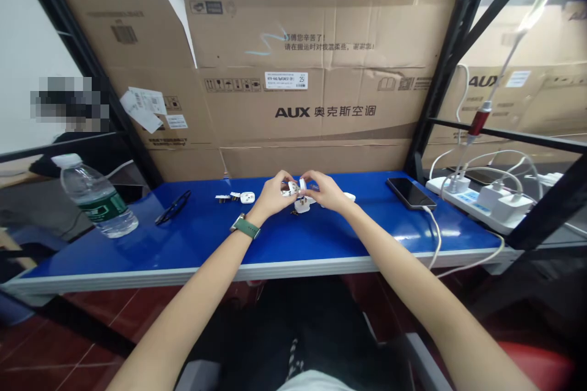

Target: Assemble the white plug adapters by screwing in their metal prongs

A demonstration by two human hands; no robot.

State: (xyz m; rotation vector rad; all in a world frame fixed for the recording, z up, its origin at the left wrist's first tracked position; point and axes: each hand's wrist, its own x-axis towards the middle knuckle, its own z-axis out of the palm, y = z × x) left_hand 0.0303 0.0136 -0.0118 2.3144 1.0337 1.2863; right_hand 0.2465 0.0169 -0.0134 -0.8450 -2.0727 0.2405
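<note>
Hands meet over white plug parts at a blue tabletop [192, 244].
Left hand [274, 194] and right hand [323, 191] pinch a white plug piece [296, 188] together, assembly apparently unfinished; another plug [302, 206] and loose parts [235, 197] lie beneath and beside. Cardboard box [321, 85] behind reads "AUX".

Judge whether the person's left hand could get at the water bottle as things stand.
Probably yes: the water bottle lies on the blue table left of the left hand, nothing between, though that hand is holding a white plug.
</note>
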